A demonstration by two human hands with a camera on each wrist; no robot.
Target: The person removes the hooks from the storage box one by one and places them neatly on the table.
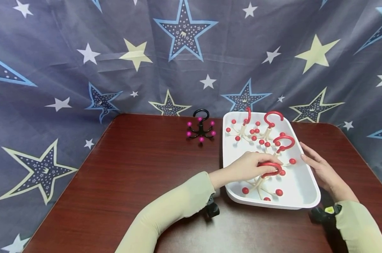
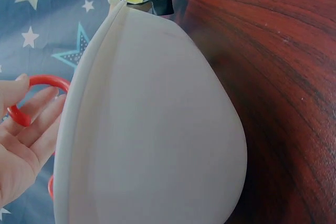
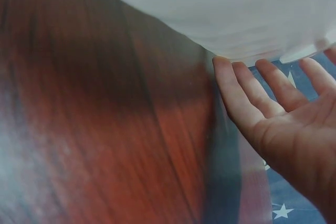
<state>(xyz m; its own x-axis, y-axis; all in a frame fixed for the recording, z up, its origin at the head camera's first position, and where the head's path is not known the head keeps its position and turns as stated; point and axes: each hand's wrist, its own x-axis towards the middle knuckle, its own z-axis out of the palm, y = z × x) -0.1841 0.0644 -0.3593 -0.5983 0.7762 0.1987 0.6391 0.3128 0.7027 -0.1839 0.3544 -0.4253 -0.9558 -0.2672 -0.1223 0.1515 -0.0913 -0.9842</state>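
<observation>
A white tray (image 1: 300, 182) holds several hook hangers with red hooks, cream arms and red ball tips. With thumb and fingers, my left hand (image 1: 249, 167) pinches the red hook of the nearest hanger (image 1: 260, 183); the left wrist view shows this red hook (image 2: 50, 80) between thumb and fingers, while the tray wall hides its arms. Another hanger (image 1: 284, 142) lies just beyond my left hand. My right hand (image 1: 325, 172) is at the tray's right side, its extended fingers touching the outer wall, as the right wrist view shows with the fingers (image 3: 244, 90) against the white underside.
A black hook hanger (image 1: 201, 130) with magenta tips stands left of the tray, near the table's back edge. Two red-hooked hangers (image 1: 243, 128) sit at the tray's far end. A star-patterned curtain (image 1: 134, 80) hangs behind the brown wooden table (image 1: 140, 158).
</observation>
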